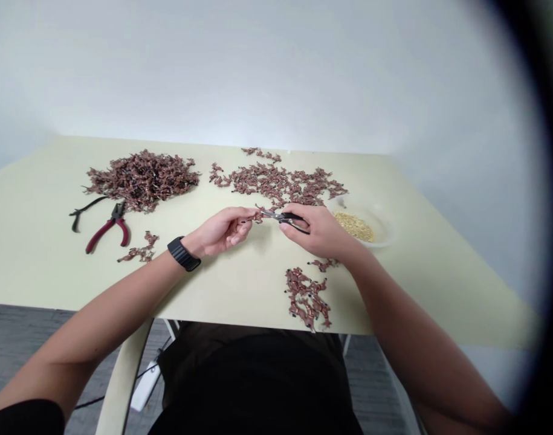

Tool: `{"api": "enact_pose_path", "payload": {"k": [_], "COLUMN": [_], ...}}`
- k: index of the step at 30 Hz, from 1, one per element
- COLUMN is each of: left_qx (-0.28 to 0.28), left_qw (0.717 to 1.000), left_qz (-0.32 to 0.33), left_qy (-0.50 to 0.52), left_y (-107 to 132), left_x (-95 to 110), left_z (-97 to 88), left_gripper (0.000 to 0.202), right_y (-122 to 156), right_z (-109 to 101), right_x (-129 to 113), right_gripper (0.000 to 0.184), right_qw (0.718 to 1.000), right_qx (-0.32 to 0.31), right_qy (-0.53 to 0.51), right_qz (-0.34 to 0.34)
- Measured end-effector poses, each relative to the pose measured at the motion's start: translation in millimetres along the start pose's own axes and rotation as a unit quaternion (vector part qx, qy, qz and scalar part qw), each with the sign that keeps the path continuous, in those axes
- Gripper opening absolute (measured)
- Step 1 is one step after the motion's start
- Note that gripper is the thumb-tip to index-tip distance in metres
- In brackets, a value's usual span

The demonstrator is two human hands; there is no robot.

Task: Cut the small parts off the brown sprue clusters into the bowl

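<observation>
On the desk [240, 290] lie a heap of brown pieces [142, 181], red-handled pliers [107, 234] and a clear bowl [385, 226] of grains [354, 226]. Above the desk's middle, the right hand [316, 231] grips black-handled scissors [283, 216], their blades at a brown piece [258, 214] pinched in the left hand [219, 231].

snips [280, 215]: shiny steel blades, matt black handles | left of snips: pliers [107, 229], glossy red plastic grips (worn-looking dark metal head) | right of snips: bowl [388, 226], clear plastic | below snips: table [240, 290], smooth matt top
</observation>
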State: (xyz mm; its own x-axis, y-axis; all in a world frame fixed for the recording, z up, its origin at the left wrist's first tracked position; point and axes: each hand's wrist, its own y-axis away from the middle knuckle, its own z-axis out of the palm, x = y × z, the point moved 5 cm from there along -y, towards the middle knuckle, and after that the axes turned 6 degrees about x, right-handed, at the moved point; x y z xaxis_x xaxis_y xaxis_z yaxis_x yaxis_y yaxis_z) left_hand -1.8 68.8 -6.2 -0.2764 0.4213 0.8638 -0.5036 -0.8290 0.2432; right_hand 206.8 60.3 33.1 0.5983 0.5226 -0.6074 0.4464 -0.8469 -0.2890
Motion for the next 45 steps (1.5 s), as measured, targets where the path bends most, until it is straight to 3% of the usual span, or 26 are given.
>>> {"api": "enact_pose_path", "payload": {"k": [4,8,10,12,14,16,18,20,22,25,27,32,45], "left_qx": [0.018,0.035,0.06,0.111,0.165,0.169,0.156,0.158,0.168,0.103,0.064,0.03,0.007], "left_qw": [0.998,0.989,0.971,0.931,0.864,0.797,0.77,0.788,0.848,0.952,0.981,0.994,0.996], "left_qz": [0.055,0.134,0.202,0.285,0.361,0.409,0.424,0.414,0.365,0.228,0.155,0.106,0.063], "left_qy": [-0.017,-0.054,-0.109,-0.201,-0.309,-0.41,-0.451,-0.428,-0.345,-0.179,-0.092,-0.013,0.064], "left_y": [3,4,4,6,10,13,14,14,12,4,2,1,2], "left_x": [4,0,-2,1,7,13,17,19,18,10,6,6,4], "left_z": [3.2,9.1,7.9,1.2,-7.7,-11.9,-12.7,-11.0,-8.6,-0.3,3.4,3.6,5.9], "left_gripper": [0.023,0.054,0.061,0.057,0.048,0.048,0.047,0.045,0.045,0.054,0.049,0.039,0.028], "right_y": [1,2,3,4,6,8,8,6,2,-1,-1,-1,-2], "right_z": [3,17,27,40,53,58,57,52,42,23,16,14,11], "right_x": [-2,-10,-14,-16,-18,-20,-19,-13,-4,2,-1,-6,-7], "right_gripper": [0.021,0.026,0.03,0.035,0.039,0.041,0.042,0.041,0.039,0.035,0.031,0.023,0.023], "right_qw": [0.999,0.992,0.981,0.947,0.882,0.813,0.777,0.788,0.849,0.955,0.983,0.996,0.997], "right_qx": [0.015,0.065,0.076,0.046,-0.02,-0.089,-0.13,-0.121,-0.053,0.069,0.097,0.08,0.076], "right_qy": [-0.024,-0.09,-0.158,-0.276,-0.405,-0.495,-0.531,-0.521,-0.453,-0.25,-0.131,-0.025,-0.006], "right_qz": [0.018,0.052,0.086,0.156,0.24,0.294,0.312,0.305,0.266,0.146,0.078,0.019,-0.028]}}
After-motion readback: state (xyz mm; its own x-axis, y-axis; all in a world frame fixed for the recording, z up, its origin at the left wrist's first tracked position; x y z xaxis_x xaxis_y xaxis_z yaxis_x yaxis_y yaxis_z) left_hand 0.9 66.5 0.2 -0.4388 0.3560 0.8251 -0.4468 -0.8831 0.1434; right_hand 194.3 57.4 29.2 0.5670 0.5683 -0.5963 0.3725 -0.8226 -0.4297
